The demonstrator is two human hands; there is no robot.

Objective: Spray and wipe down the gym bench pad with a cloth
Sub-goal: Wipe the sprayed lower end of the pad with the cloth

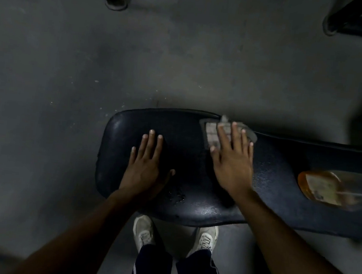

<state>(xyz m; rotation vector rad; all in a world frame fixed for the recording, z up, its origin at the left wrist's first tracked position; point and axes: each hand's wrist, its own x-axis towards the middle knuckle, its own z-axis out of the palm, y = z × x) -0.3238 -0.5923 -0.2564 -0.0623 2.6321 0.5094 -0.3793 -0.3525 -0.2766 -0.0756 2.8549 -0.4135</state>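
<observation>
The black gym bench pad (190, 207) runs from the middle of the view off the right edge, with wet droplets shining on its near side. My left hand (145, 166) lies flat on the pad's left end, fingers apart, holding nothing. My right hand (232, 162) presses flat on a grey checked cloth (212, 135) near the pad's far edge; the cloth pokes out past my fingertips. A clear spray bottle with orange liquid (324, 187) lies on its side on the pad to the right.
Grey concrete floor (58, 79) surrounds the bench. Two black equipment feet (117, 3) (331, 25) stand at the far side. My white shoes (144, 231) and dark trousers are just under the pad's near edge.
</observation>
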